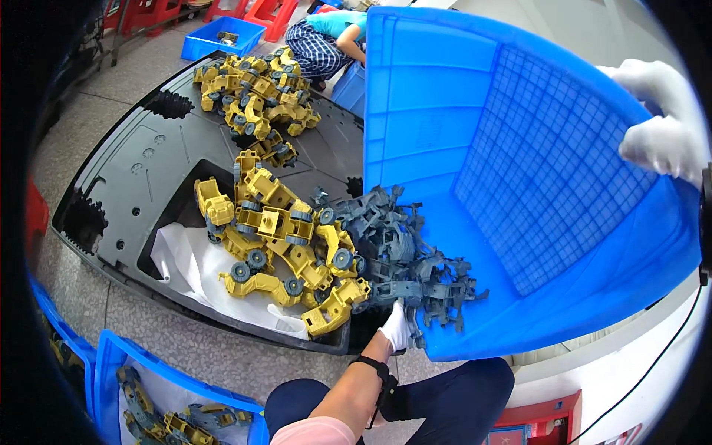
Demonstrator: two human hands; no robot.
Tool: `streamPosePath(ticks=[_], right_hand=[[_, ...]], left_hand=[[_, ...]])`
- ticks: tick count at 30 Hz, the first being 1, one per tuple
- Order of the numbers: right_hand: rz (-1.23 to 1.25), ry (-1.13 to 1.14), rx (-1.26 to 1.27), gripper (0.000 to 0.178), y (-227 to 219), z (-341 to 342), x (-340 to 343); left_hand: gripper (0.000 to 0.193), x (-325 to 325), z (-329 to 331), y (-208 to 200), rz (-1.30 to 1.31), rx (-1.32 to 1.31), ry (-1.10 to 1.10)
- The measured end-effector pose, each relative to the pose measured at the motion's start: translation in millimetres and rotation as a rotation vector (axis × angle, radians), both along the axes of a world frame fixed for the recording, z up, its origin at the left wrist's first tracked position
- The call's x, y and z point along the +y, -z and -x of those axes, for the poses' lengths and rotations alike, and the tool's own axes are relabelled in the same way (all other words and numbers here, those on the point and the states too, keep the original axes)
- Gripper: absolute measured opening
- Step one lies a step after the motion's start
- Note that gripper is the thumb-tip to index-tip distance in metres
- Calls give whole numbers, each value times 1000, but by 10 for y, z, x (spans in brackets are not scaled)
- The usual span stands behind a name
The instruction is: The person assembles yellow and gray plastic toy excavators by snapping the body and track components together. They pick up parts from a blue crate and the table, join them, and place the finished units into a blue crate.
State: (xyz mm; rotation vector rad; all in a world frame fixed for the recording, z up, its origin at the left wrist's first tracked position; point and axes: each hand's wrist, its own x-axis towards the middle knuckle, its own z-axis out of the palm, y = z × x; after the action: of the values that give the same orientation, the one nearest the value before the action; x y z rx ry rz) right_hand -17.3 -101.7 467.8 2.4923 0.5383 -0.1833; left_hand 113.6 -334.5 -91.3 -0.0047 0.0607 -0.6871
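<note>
A large blue plastic bin (423,89) is tipped on its side, its mouth toward the black moulded tray. Dark grey plastic parts (400,237) lie in a heap across its lower lip, against yellow toy trucks (271,222) with grey wheels. My right hand (664,122), in a white glove, is closed on the bin's upper right rim. Down by the lip, my left hand (397,328), also white-gloved, touches the underside of the grey heap. The parts cover its fingers, so its grip cannot be made out.
The black tray (133,185) carries another yellow truck pile (259,93) farther back. Blue crates (107,363) with toy trucks stand at lower left; a shallow blue crate (215,44) is farther off. Another person (326,44) crouches behind the bin. A red box (545,423) is at lower right.
</note>
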Motion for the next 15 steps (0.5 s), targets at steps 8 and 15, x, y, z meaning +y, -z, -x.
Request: streamPosePath(ticks=[8, 15], right_hand=[[9, -44, -84, 29, -197, 220, -126], [-233, -82, -94, 30, -259, 102, -594]], left_hand=[[54, -196, -290, 53, 506, -49, -259], [56, -210, -257, -183, 469, -38, -243]])
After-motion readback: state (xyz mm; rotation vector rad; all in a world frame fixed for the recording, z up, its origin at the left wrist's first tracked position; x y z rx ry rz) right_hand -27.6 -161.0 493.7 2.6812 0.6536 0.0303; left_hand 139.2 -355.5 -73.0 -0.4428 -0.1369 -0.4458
